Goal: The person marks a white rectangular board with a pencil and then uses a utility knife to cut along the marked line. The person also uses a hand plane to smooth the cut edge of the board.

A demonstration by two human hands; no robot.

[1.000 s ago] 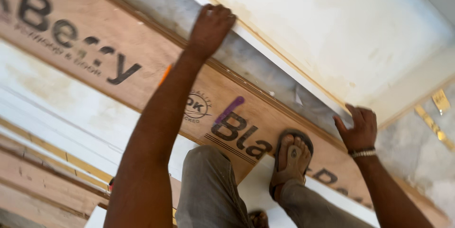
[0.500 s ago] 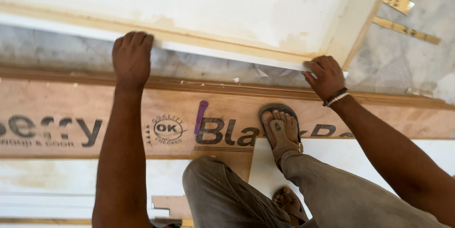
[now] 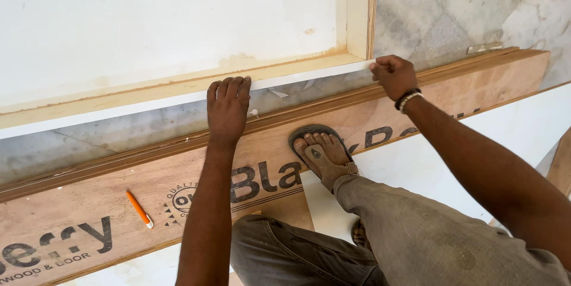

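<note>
The left hand [image 3: 228, 107] lies palm down, fingers straight and together, its fingertips pressing on the white strip [image 3: 178, 99] that runs along the near edge of the white framed panel [image 3: 166, 24]. The right hand [image 3: 392, 75] is curled, pinching the same strip's end at the panel's near right corner. The panel rests on the marble floor [image 3: 452, 18]. Nearer the person lies a long brown plywood board [image 3: 119, 185], its far edge just beside the left wrist. A sandalled foot [image 3: 321, 152] stands on this board, and an orange pencil [image 3: 139, 209] lies toward its left end.
</note>
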